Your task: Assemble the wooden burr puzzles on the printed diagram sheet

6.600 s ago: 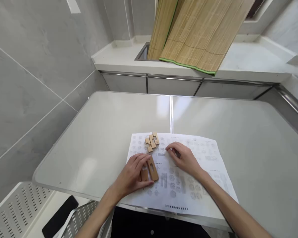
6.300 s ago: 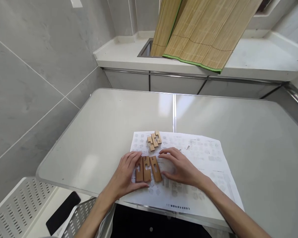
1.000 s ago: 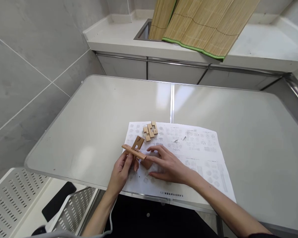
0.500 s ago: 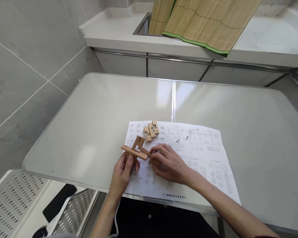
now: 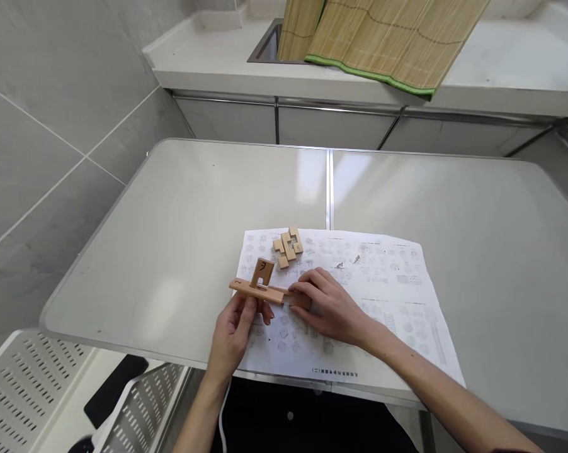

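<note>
Two hands, left hand (image 5: 237, 327) and right hand (image 5: 330, 308), palm-down, fingers clamped on crossed wooden pieces (image 5: 259, 286) above the sheet (image 5: 383, 296).

A kitchen at home, with me seated at a plain white table.

Grey tiled walls (image 5: 52, 82) close in on my left; ahead runs a white countertop (image 5: 492, 69) with a metal sink (image 5: 265, 50) sunk into it and grey cabinet fronts (image 5: 331, 129) beneath, edged in metal trim; a rolled-out bamboo mat (image 5: 388, 38) hangs down over the counter; the white table (image 5: 180, 220) before me is split by a centre seam; a perforated white rack (image 5: 24, 390) sits low at my left.
</note>
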Demonstrator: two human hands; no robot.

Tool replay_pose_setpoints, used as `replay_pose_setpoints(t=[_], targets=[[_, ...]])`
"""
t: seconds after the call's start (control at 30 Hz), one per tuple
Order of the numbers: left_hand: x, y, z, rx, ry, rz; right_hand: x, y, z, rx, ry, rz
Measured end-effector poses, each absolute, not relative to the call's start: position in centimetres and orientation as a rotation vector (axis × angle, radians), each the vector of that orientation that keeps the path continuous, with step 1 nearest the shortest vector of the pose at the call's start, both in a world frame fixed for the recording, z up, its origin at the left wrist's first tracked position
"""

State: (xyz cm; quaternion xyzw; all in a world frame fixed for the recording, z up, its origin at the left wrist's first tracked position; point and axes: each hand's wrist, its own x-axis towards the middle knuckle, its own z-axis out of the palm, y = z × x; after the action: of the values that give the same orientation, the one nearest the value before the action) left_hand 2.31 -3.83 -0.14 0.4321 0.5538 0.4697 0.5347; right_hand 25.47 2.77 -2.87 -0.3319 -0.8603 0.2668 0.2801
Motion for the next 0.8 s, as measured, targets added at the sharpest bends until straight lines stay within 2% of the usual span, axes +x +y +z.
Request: replay_pose_setpoints(t=[0.5,0.6,0.8], targets=[[2.2,-4.0,0.0,0.822,1.312,1.209,26.1,3.5,-3.1,-0.803,-2.288,0.826],[2.0,-3.9,0.0,0.777,1.28,1.216,26.3,3.7,-2.8,-0.871,-2.084,1.029],[1.4,-3.6,-0.1,0.687,1.241,1.23,27.0,4.6,-2.0,-0.812,-1.523,1.723]])
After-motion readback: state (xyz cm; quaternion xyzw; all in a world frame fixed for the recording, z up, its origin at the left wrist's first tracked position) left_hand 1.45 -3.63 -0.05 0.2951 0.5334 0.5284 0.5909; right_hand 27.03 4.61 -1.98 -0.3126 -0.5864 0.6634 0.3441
